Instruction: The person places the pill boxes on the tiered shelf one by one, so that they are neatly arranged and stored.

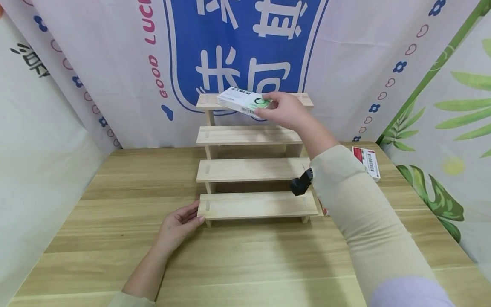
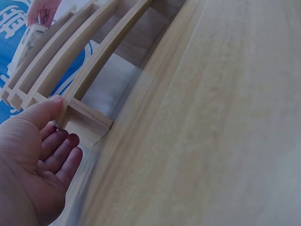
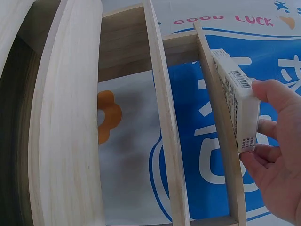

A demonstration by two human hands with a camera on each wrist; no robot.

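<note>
A tiered wooden display rack [image 1: 253,170] with several shelves stands on the table against the backdrop. My right hand [image 1: 281,110] pinches the right end of a white and green medicine box [image 1: 239,100], which lies flat close over the top shelf. In the right wrist view the box [image 3: 237,96] shows barcodes, with the thumb [image 3: 273,92] at one edge and fingers at the other. My left hand [image 1: 178,226] grips the left end of the lowest shelf. Its thumb is on top of the board in the left wrist view, the fingers [image 2: 59,150] curled beneath.
A red and white box [image 1: 367,163] lies on the table to the right of the rack. Another red item [image 1: 323,208] shows partly behind the right sleeve. A printed cloth [image 1: 134,85] hangs behind the rack, and a leaf-patterned cloth [image 1: 452,128] hangs on the right.
</note>
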